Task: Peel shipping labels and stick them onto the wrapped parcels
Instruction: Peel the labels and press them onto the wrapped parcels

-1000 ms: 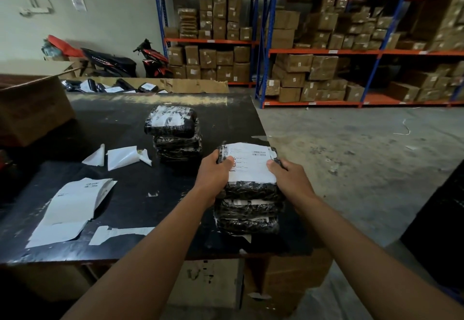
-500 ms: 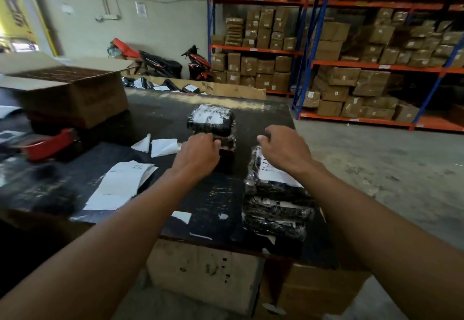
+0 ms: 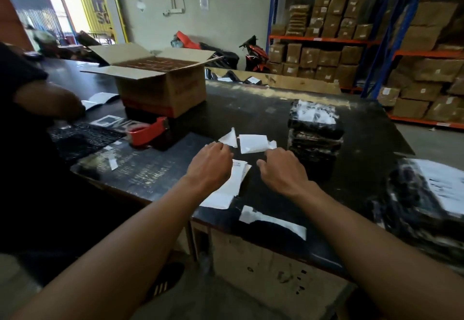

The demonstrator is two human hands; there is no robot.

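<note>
A stack of white shipping labels (image 3: 227, 189) lies on the black table (image 3: 155, 169) near its front edge. My left hand (image 3: 209, 165) hovers over the stack's upper left part, fingers loosely curled, holding nothing that I can see. My right hand (image 3: 281, 169) hangs just right of the stack, also loosely curled and empty. A pile of black wrapped parcels (image 3: 313, 129) with a label on top stands behind my right hand. A second pile of labelled parcels (image 3: 426, 194) sits blurred at the right edge.
Peeled backing scraps (image 3: 251, 142) lie beyond my hands, and a long strip (image 3: 272, 221) lies at the table's front. A red tape dispenser (image 3: 148, 132) and an open cardboard box (image 3: 160, 81) stand to the left. Another person's arm (image 3: 47, 101) works at far left. Shelves of boxes fill the back right.
Both hands left the labelled parcel pile and moved left to the label stack. The view swung left, so that pile now sits at the right edge.
</note>
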